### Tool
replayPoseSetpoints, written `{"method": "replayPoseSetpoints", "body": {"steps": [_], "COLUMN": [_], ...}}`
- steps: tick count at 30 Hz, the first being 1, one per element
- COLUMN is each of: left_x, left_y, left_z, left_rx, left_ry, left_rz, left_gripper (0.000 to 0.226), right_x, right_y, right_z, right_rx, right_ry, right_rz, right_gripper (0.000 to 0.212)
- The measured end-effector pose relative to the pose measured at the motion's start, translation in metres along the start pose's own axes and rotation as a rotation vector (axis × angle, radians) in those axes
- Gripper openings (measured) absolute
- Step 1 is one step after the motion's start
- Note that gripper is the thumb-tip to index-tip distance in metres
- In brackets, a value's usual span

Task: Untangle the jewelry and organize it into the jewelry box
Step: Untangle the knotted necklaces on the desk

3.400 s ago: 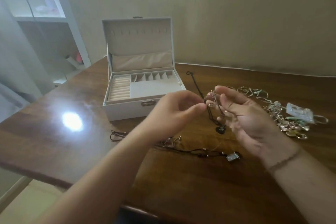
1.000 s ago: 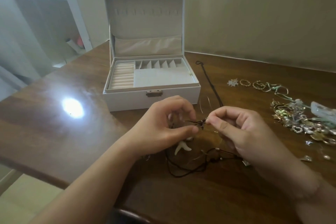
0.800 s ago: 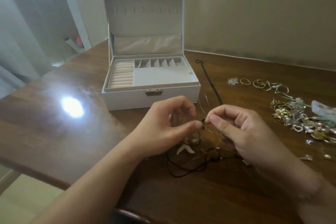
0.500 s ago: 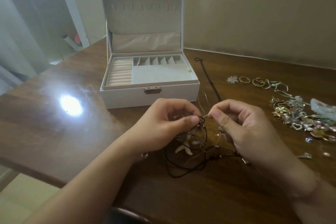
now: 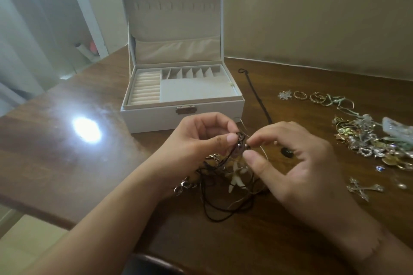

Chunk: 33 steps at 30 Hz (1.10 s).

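A white jewelry box [image 5: 156, 117] stands open on the wooden table, its lid upright and its tray compartments bare. In front of it my left hand [image 5: 196, 140] and my right hand [image 5: 297, 163] both pinch a knot of tangled necklaces [image 5: 240, 145], thumb against fingertips. Dark cords [image 5: 214, 205], thin chains and a white pendant [image 5: 235, 179] hang from the knot down to the table. A dark cord [image 5: 254, 94] runs away behind my right hand towards the box's right side.
A heap of gold and silver jewelry [image 5: 371, 140] lies at the right, with rings [image 5: 299, 95] and a star piece [image 5: 284, 95] behind it and a silver cross pendant [image 5: 364, 188] nearer me. The wall runs along the table's far edge. White shelves [image 5: 55, 18] stand far left.
My hands came down from mid-air to just above the table with the tangle. My right hand, open before, now pinches the knot, and both hands have drawn closer together.
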<state>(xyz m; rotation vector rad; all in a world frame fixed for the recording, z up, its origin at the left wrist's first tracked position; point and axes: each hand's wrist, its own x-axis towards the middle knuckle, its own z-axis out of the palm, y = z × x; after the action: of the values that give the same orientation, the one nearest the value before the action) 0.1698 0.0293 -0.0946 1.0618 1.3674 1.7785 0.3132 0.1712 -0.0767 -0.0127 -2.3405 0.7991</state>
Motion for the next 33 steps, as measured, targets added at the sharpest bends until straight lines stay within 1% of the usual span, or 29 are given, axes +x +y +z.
{"method": "replayPoseSetpoints", "body": {"steps": [2,5,9,13,15,17,20,21,22,24,25,26,28,30,33], "left_x": [0.0,0.0,0.0,0.0,0.0,-0.001,-0.001,0.0,0.0,0.002,0.003,0.003,0.003,0.003,0.003], "left_y": [0.0,0.001,0.0,0.001,0.001,0.001,-0.001,0.0,-0.001,-0.001,0.0,0.0,0.002,0.005,0.007], "left_z": [0.0,0.0,0.001,0.002,0.004,0.004,0.006,0.007,0.007,0.005,0.004,0.002,0.002,0.003,0.005], "left_rx": [0.007,0.015,0.021,0.047,0.072,0.105,0.184,0.2,0.201,0.176,0.166,0.159,0.143,0.124,0.153], "left_ry": [-0.009,-0.036,-0.033,-0.036,-0.03,-0.023,-0.005,0.009,0.033,0.113,0.162,0.21,0.3,0.366,0.409], "left_rz": [-0.003,0.0,-0.006,-0.004,-0.001,0.002,0.001,0.011,0.028,0.071,0.093,0.11,0.12,0.11,0.143], "left_gripper": [0.009,0.017,0.009,0.001,0.004,0.009,0.02,0.019,0.017,0.011,0.009,0.008,0.012,0.013,0.016], "right_x": [0.0,0.001,0.001,0.002,0.002,0.003,0.003,0.003,0.003,0.002,0.002,0.003,0.003,0.005,0.009], "right_y": [0.002,0.003,0.001,-0.002,-0.003,-0.003,0.0,0.002,0.004,0.007,0.007,0.006,0.008,0.01,0.012], "right_z": [0.001,0.001,0.001,0.0,0.0,0.0,0.0,0.001,0.001,-0.001,-0.002,-0.004,-0.005,-0.004,-0.007], "right_rx": [-0.011,0.016,0.131,0.222,0.227,0.217,0.195,0.204,0.223,0.253,0.235,0.182,-0.008,-0.166,-0.329], "right_ry": [-0.016,-0.039,-0.12,-0.165,-0.171,-0.178,-0.148,-0.115,-0.073,0.003,0.013,-0.005,-0.112,-0.272,-0.511], "right_rz": [0.016,0.045,0.13,0.187,0.196,0.195,0.22,0.233,0.246,0.252,0.227,0.181,0.103,0.139,0.207], "right_gripper": [0.018,0.017,0.008,0.023,0.027,0.027,0.014,0.007,0.005,0.014,0.013,0.011,0.012,0.014,0.015]}}
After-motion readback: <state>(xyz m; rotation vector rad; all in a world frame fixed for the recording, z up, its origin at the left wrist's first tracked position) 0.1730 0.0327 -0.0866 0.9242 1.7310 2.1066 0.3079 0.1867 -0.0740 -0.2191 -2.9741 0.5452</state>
